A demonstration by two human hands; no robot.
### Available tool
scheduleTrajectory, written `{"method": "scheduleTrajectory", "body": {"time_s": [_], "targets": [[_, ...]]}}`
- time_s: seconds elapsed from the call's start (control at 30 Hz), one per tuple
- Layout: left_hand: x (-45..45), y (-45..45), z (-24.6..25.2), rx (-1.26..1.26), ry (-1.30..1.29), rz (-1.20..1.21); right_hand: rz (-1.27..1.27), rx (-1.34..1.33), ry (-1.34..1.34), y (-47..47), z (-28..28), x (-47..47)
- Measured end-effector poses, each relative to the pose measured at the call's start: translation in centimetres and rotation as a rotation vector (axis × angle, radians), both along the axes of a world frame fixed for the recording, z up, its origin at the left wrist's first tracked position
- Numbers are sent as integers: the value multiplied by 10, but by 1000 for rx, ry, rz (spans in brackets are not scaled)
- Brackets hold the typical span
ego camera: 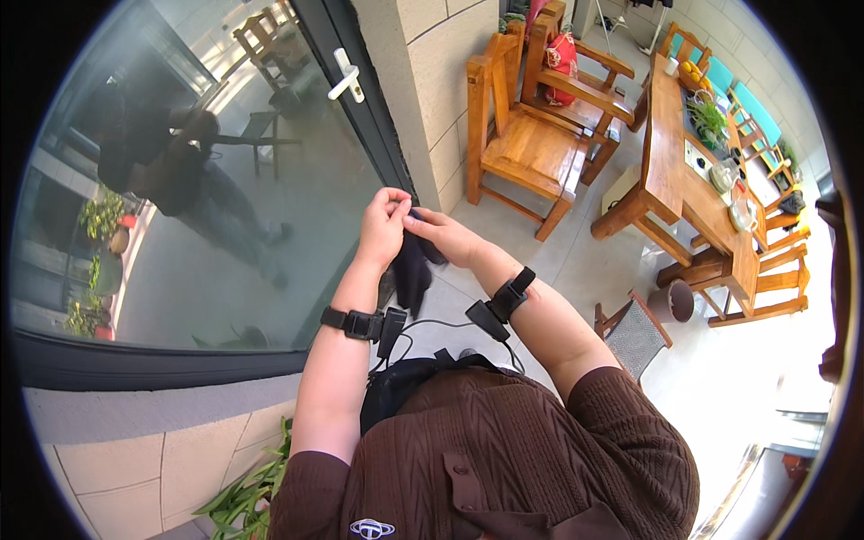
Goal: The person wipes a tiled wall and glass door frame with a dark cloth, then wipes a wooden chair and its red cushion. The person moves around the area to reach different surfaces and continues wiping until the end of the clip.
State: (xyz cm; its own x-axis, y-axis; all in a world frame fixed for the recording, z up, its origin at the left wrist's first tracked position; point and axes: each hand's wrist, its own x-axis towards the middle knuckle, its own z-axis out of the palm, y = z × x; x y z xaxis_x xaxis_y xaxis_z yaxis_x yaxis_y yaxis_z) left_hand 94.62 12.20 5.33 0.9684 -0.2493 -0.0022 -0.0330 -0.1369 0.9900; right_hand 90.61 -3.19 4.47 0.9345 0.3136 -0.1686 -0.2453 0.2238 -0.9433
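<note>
My left hand and my right hand meet in front of me, their fingertips together. A dark cloth item hangs down from between them, gripped by both thumbs and fingers; its exact kind cannot be told. Each forearm wears a black strap with a small black device, and thin cables run from these towards my waist. Behind my hands stand the dark frame and glass pane of a door, which bears a white handle.
Wooden armchairs stand beyond my hands to the right, near a long wooden table. A woven-seat stool and a brown bin are at my right. A green plant grows by the low wall at lower left.
</note>
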Motion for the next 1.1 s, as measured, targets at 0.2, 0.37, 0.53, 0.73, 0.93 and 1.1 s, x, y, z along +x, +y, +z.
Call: {"method": "scheduleTrajectory", "body": {"time_s": [0.2,0.37,0.53,0.73,0.93,1.1], "targets": [[-46,-28,11,356,-472,191,-586,130,130,-33,-29,46],[-94,-59,12,52,547,-447,-849,7,59,-51,-42,78],[-100,-72,13,-49,549,-461,-969,-421,-281,-59,-29,74],[-104,-83,11,-142,639,-469,-857,-569,-433,-77,-15,65],[-95,-98,2,-92,598,-562,-925,-398,-332,-101,-31,78],[-33,-65,-15,-120,438,-241,-699,-228,-115,-103,-25,71]]}}
